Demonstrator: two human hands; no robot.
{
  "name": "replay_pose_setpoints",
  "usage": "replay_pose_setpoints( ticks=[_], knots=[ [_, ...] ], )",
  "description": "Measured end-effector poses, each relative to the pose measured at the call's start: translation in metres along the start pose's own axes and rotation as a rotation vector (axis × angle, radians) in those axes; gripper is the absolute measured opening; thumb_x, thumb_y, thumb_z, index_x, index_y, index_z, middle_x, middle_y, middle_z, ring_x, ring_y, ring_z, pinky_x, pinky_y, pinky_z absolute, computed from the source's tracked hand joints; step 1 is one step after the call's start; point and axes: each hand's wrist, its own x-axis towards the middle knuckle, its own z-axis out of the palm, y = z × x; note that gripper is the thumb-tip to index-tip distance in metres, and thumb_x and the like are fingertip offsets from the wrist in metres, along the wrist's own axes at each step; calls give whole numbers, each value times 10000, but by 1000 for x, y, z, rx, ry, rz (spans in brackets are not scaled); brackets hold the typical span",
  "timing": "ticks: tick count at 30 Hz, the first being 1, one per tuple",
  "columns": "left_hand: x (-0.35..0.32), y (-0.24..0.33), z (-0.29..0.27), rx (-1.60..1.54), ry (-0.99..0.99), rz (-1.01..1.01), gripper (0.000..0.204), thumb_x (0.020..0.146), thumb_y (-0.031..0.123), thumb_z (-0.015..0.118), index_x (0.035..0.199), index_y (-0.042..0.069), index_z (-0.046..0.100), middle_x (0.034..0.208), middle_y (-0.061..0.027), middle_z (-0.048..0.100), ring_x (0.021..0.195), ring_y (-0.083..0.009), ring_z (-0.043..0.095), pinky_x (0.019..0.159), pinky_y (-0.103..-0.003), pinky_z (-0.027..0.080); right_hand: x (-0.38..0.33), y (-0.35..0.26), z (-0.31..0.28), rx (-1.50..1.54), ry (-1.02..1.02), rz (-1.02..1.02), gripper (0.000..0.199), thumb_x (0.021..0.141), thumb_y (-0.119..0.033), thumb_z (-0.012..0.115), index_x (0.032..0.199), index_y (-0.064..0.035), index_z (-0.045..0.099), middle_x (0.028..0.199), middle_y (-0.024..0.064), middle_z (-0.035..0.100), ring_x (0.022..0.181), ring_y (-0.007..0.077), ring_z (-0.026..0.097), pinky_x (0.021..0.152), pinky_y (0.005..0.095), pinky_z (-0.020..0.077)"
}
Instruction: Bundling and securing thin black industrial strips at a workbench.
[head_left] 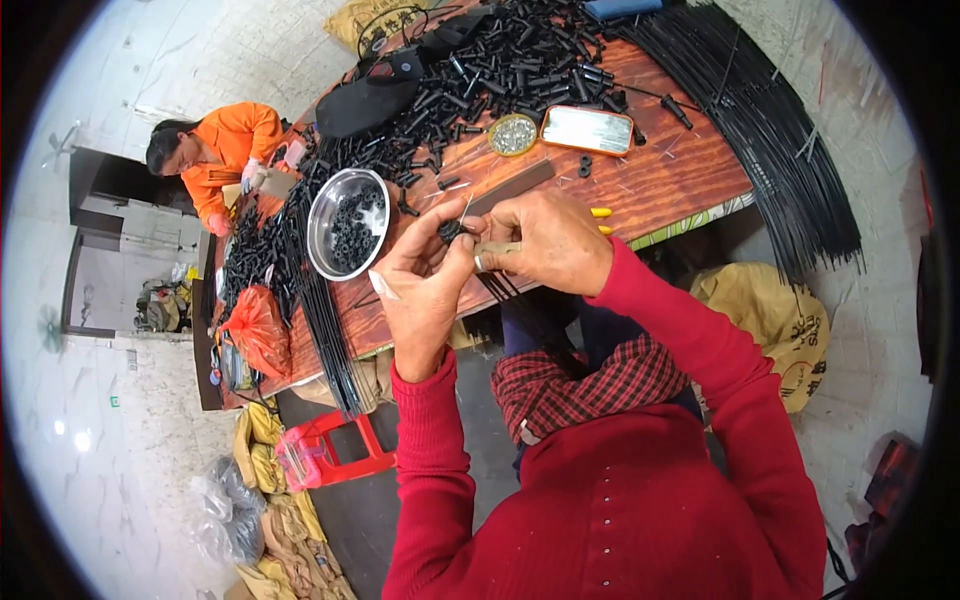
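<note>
Over the table's front edge my hands meet in front of me. My left hand (425,285) is closed, its thumb and fingers around a small black part (452,230) with a thin metal pin (466,208) standing up from it. A white strip is stuck at the base of its thumb. My right hand (555,240) is pinched right beside the left fingertips, tan tape round one digit; what it grips is hidden. Below the hands, thin black rods (515,300) slant down toward my lap. Left of them sits a metal bowl (318,240) of small black rings.
The wooden table (690,185) bears a large heap of black plastic parts (520,70), a round tin (513,134) and a rectangular tin (588,131). Long black rods (770,130) overhang its right side. A co-worker in orange (235,150) sits far left; a red stool (340,450) stands below.
</note>
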Motion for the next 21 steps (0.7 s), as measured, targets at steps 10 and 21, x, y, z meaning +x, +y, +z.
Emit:
replay_pose_setpoints(
  ticks=[10,21],
  knots=[
    [17,-31,-34,-177,-139,73,383,858,20,673,1229,-63,621,929,-98,683,836,-171,656,751,-281,545,-25,27,65,383,130,-187,501,1001,-489,518,1017,8,580,771,115,656,671,190,629,640,312,486],
    [18,-42,-29,-407,-256,130,467,914,180,649,1291,-81,562,928,-142,689,808,-200,661,748,-329,549,-45,24,85,1068,-279,180,617,1008,-628,373,798,-62,499,606,-15,393,516,78,367,484,253,283]
  ],
)
